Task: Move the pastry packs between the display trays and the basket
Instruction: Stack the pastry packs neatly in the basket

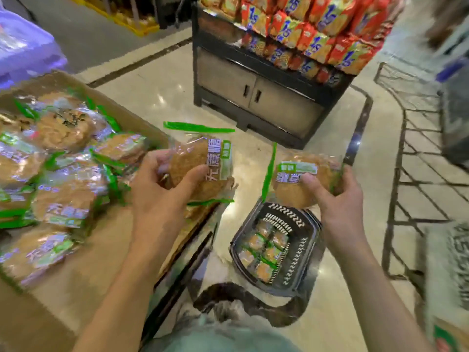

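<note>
My left hand [162, 189] grips a round brown pastry pack [203, 171] with green edges, held over the right end of the cardboard display tray [83, 283]. My right hand [337, 199] grips a second pastry pack [297, 189] in the air above the dark plastic basket [302, 273] on the floor. Several small pastry packs [264, 252] lie in the bottom of that basket. Several more packs [63, 158] are piled in the tray at the left.
A dark shelf unit [256, 97] with red and yellow snack bags [312, 34] stands ahead across the shiny tile floor. A wire rack [416, 158] runs along the right. A purple bag [22, 47] sits at the far left.
</note>
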Tool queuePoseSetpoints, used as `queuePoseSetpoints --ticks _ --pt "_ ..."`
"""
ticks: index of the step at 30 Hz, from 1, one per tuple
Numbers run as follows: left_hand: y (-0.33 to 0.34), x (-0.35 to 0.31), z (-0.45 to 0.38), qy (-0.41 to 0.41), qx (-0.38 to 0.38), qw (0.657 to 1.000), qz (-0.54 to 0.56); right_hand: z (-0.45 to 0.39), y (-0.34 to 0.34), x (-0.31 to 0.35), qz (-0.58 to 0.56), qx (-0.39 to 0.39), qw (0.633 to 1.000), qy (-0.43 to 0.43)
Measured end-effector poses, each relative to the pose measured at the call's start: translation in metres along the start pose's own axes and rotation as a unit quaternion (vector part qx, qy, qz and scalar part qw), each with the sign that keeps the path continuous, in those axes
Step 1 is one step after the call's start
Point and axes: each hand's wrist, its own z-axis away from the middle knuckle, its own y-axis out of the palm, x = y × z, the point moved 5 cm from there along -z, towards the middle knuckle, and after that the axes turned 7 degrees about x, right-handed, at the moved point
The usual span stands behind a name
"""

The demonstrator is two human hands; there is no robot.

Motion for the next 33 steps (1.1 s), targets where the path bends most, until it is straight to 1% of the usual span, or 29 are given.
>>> queuePoseSetpoints --ticks 3,6,9,11,13,17,19,22,26,30,33 --pt "0.070 0.003 0.013 -0.009 0.077 0.997 0.023 0.010 -0.067 -0.019 -0.051 -0.079 0.995 0.023" --pt "0.137 0.023 0.020 -0.036 0.151 0.988 0.016 0.016 -0.129 -0.051 -0.113 -0.122 0.985 0.047" --pt "0.201 0.056 0.024 -0.072 0.189 0.979 -0.018 0.015 -0.189 -0.094 -0.122 -0.144 0.979 0.078" --pt "0.241 0.085 0.027 -0.101 0.181 0.978 -0.028 0.007 -0.228 -0.125 -0.104 -0.140 0.980 0.100" --pt "0.283 0.119 0.034 -0.134 0.164 0.977 -0.035 -0.009 -0.271 -0.156 -0.073 -0.121 0.983 0.119" --pt "0.341 0.185 0.042 -0.190 0.100 0.973 -0.083 -0.050 -0.347 -0.216 -0.042 -0.045 0.981 0.182" --pt "0.358 0.211 0.044 -0.211 0.076 0.969 -0.105 -0.070 -0.372 -0.242 -0.031 -0.013 0.976 0.216" --pt "0.369 0.251 0.049 -0.252 0.042 0.958 -0.127 -0.098 -0.378 -0.278 -0.005 0.053 0.966 0.253" --pt "0.368 0.307 0.054 -0.285 -0.008 0.950 -0.125 -0.125 -0.349 -0.334 0.029 0.148 0.943 0.296" --pt "0.340 0.390 0.065 -0.324 -0.072 0.936 -0.120 -0.145 -0.299 -0.412 0.063 0.250 0.899 0.353" --pt "0.317 0.465 0.070 -0.333 -0.095 0.929 -0.129 -0.156 -0.255 -0.487 0.111 0.335 0.861 0.366"
